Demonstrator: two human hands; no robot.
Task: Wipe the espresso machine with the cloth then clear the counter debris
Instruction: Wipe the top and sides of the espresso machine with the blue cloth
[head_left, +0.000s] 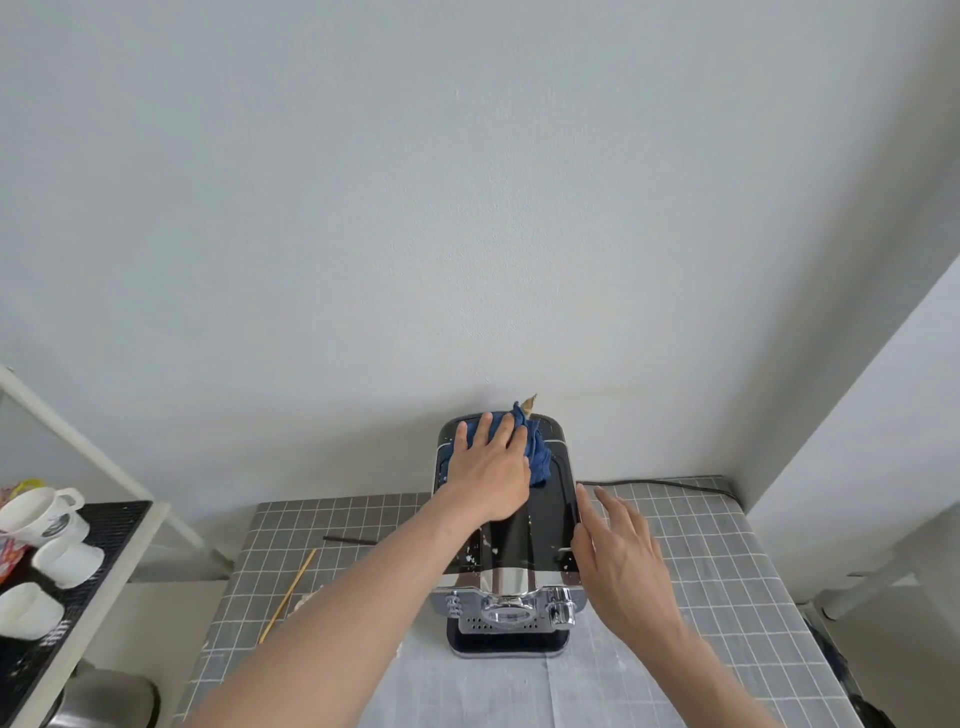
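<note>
Pressing down flat, the left hand (488, 467) pins the blue cloth (530, 447) against the glossy black top of the espresso machine (540, 525), fingers spread straight over the bunched fabric near the machine's rear edge. Cloth spills out past the fingertips toward the wall. Just right of that hand, the right hand (623, 561) lies with relaxed, straight fingers along the machine's right side edge, holding nothing. White specks dot the black top nearer than the cloth. Below the hands, the chrome front and drip tray face the person. The machine stands on a grey grid-patterned counter (727, 545). Left of the gripping arm lie a thin yellow stick (288, 595) and a dark stick (350, 540). Farther left, white cups (41, 514) sit on a black rack.
</note>
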